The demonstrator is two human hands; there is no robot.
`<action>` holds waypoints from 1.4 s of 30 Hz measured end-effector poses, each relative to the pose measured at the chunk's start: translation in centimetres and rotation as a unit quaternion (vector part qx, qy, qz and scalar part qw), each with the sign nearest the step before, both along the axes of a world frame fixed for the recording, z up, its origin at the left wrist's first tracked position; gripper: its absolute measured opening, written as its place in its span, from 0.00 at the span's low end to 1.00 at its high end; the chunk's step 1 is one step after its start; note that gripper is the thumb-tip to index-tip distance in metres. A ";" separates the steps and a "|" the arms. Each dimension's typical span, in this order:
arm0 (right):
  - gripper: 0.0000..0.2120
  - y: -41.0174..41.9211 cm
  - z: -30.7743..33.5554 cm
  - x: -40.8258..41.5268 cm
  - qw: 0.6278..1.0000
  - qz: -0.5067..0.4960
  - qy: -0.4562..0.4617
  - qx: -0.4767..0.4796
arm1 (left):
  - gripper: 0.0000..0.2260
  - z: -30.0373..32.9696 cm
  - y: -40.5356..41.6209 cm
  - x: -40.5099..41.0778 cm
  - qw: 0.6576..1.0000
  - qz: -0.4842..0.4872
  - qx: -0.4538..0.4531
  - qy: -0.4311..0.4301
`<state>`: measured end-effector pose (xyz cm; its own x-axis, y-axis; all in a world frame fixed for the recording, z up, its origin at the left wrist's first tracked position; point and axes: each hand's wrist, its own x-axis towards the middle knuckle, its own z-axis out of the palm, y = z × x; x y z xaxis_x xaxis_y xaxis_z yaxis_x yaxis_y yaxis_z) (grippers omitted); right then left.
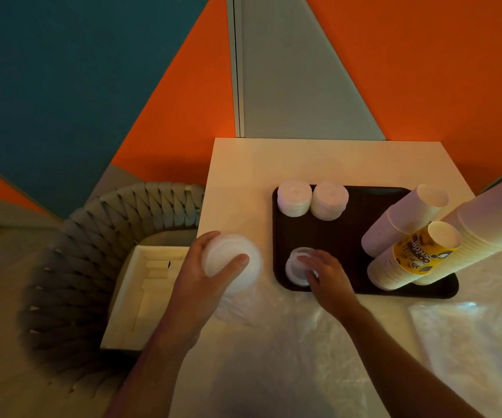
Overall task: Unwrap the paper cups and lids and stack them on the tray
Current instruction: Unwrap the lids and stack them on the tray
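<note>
Head view: small lids [298, 267] are pinched by the right hand [326, 274] on the tray [334, 236].
Left hand [204, 267]: its grip is curled round the lid stack [231, 260] over the desk [237, 182].
Risk: tall cups [400, 218] could be bumped over.

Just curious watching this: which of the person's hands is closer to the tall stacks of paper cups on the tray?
Right. The right hand rests over the tray, just left of the cup stacks. The left hand grips a lid stack off the tray's left edge.

A grey woven chair [93, 251] beside the white table [304, 158] holds an open white box [141, 297].
</note>
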<state>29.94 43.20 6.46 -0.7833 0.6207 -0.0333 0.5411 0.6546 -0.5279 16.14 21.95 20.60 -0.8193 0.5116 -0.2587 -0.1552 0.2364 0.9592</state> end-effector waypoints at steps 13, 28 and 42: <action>0.22 -1.3 0.6 0.6 0.997 0.003 -0.071 -0.027 | 0.31 0.6 0.0 0.3 1.000 -0.004 0.015 -0.023; 0.10 -4.2 15.5 -2.8 0.882 -0.013 0.259 -0.394 | 0.35 1.4 0.5 1.1 0.998 -0.038 0.030 -0.045; 0.10 -6.0 14.1 -1.5 0.829 0.038 0.284 -0.481 | 0.32 2.7 0.6 2.0 0.968 -0.040 0.172 -0.181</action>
